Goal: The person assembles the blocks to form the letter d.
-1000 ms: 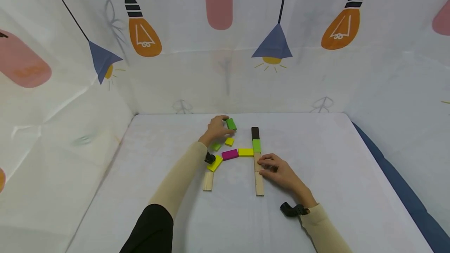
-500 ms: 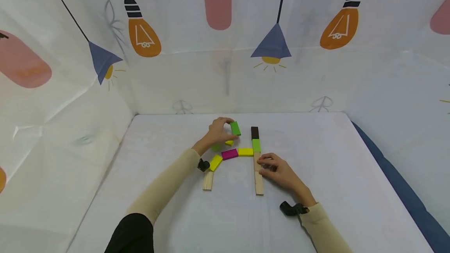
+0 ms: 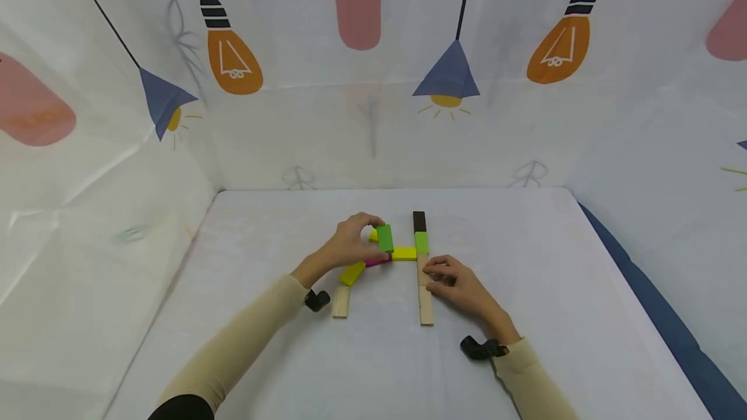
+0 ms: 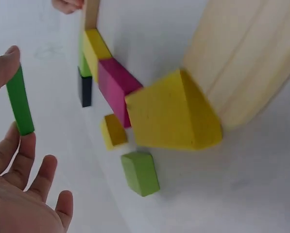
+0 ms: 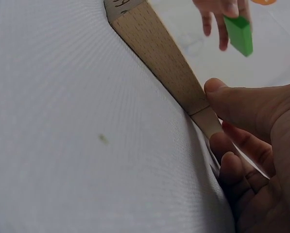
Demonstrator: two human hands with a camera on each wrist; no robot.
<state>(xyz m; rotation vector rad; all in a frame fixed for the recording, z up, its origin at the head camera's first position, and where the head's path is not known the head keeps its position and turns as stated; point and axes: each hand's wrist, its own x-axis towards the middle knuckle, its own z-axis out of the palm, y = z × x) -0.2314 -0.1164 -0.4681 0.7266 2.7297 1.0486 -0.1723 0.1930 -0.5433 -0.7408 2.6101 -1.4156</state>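
Between thumb and fingertips, my left hand (image 3: 344, 246) pinches a green block (image 3: 385, 238), raised over the middle of the arrangement. My right hand (image 3: 461, 285) rests at the right column, its loosely bent fingers touching the side of the wooden blocks (image 3: 426, 308) near their joint. Above these in the column lie a light green block (image 3: 421, 242) and a black block (image 3: 419, 221). A yellow block (image 3: 404, 254), a magenta block (image 4: 116, 90) and an angled yellow block (image 3: 353, 273) run leftward to another wooden block (image 3: 341, 301). My left hand partly covers the magenta block in the head view.
A small yellow block (image 4: 114, 131) and a light green block (image 4: 141, 174) lie loose behind the row. All rests on a white-covered table (image 3: 280, 368). A printed cloth (image 3: 327, 128) with lamp pictures hangs at the back and sides.
My left hand has carried the green block from the back of the table toward the front, over the magenta block. The right hand stays in place at the wooden column.
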